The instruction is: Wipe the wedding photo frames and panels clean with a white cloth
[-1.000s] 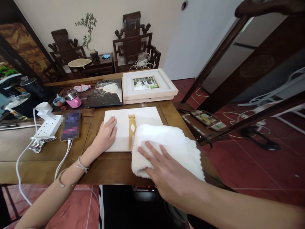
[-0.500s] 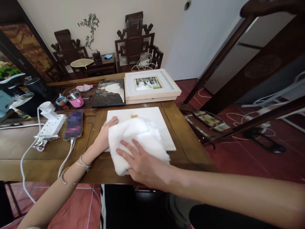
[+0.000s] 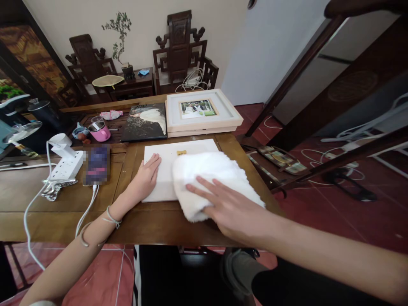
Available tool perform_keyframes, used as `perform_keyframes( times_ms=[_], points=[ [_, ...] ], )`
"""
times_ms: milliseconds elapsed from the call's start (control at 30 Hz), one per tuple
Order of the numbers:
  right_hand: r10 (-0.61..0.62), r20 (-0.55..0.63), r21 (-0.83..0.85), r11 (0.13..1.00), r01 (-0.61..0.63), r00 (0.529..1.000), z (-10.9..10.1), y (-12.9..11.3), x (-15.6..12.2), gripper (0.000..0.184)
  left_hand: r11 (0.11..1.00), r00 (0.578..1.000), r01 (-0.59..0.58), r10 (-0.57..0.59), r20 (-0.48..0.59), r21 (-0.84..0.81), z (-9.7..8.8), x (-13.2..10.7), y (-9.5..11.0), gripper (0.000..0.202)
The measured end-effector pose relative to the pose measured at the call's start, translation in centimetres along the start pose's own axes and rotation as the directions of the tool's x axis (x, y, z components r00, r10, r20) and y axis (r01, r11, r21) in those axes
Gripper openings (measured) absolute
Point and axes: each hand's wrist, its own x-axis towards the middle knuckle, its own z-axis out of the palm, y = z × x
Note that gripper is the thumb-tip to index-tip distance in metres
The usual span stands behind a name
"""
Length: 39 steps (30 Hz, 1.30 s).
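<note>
A white board [image 3: 165,170] with a small gold piece near its far edge lies flat on the wooden table [image 3: 63,212]. My left hand [image 3: 146,176] lies flat on the board's left part, fingers stretched out. My right hand [image 3: 229,204] presses flat on a fluffy white cloth [image 3: 210,174], fingers spread. The cloth covers the right half of the board and reaches the table's near right corner.
Behind the board lie a white picture frame [image 3: 204,123] and a dark photo print [image 3: 145,123]. To the left are a phone [image 3: 96,165] on a cable, a white power strip [image 3: 66,166], a metal clip and a pink cup [image 3: 99,131]. Carved chairs stand along the wall.
My right hand has slid the cloth back to the right across the board, after moving it left. The board's left half shows again. My left hand has stayed on the board.
</note>
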Motion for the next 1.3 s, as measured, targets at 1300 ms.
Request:
perform_keyframes(
  times_ms=[1300],
  points=[
    [0.025,0.369,-0.044,0.999,-0.010,0.929,-2.9,-5.1,5.6,0.048,1.000,1.000,0.005,-0.006,0.022,0.011,-0.3,-0.3,0.0,0.047]
  ],
)
